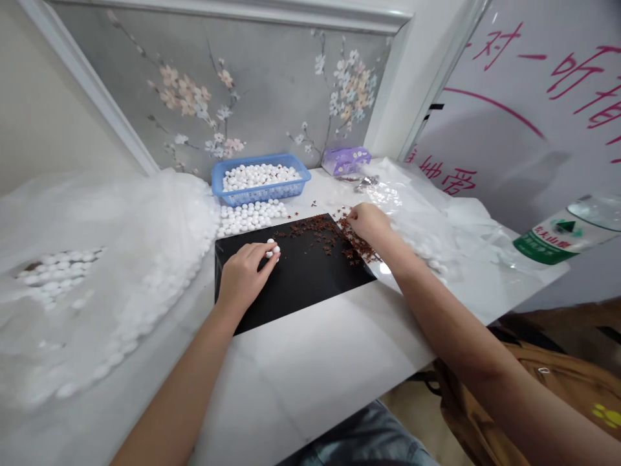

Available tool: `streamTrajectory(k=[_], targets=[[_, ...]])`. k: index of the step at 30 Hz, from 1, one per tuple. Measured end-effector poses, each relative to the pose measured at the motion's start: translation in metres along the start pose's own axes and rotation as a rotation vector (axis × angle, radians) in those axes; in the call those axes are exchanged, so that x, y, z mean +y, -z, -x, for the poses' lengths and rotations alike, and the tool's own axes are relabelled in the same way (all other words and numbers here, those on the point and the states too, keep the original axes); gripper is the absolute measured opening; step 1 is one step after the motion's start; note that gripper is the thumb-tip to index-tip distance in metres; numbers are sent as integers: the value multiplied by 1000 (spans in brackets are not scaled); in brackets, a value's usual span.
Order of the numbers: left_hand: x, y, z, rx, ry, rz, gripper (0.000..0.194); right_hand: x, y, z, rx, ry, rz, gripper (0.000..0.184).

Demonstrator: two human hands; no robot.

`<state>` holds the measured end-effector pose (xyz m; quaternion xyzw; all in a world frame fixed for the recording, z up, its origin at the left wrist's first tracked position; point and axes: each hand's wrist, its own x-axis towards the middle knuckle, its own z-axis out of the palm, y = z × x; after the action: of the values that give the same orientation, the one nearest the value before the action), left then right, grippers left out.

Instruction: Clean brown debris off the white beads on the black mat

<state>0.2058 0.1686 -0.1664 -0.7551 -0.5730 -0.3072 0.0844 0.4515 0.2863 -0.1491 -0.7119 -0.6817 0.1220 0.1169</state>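
Over the left part of a black mat [291,285], my left hand [245,272] is closed on a few small white balls [272,248], held at the fingertips. My right hand [369,223] reaches to the mat's far right corner, its fingers pinched together at a heap of small reddish-brown star-shaped pieces [356,249]. Whether a piece is between those fingers is too small to make out. More brown pieces [315,226] lie scattered across the mat's far edge. Just beyond the mat, loose white balls [252,215] spread over the table.
A blue basket [262,196] full of white balls stands at the back, beside a purple packet [346,160]. On the left lies a large clear bag [136,259] of white balls. Clear plastic bags [417,200] and a water bottle [565,233] are at the right; a brown backpack [543,388] sits below the table edge.
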Motion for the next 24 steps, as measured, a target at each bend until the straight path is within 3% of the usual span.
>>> streamTrajectory(k=[7, 17, 24], targets=[[5, 2, -2, -19, 134, 123, 27, -11, -13, 0, 60, 231, -385, 18], [12, 0, -6, -14, 397, 467, 30, -26, -31, 8, -95, 282, -694, 18], [22, -5, -8, 18, 630, 874, 36, -45, -37, 31, -328, 416, -902, 10]])
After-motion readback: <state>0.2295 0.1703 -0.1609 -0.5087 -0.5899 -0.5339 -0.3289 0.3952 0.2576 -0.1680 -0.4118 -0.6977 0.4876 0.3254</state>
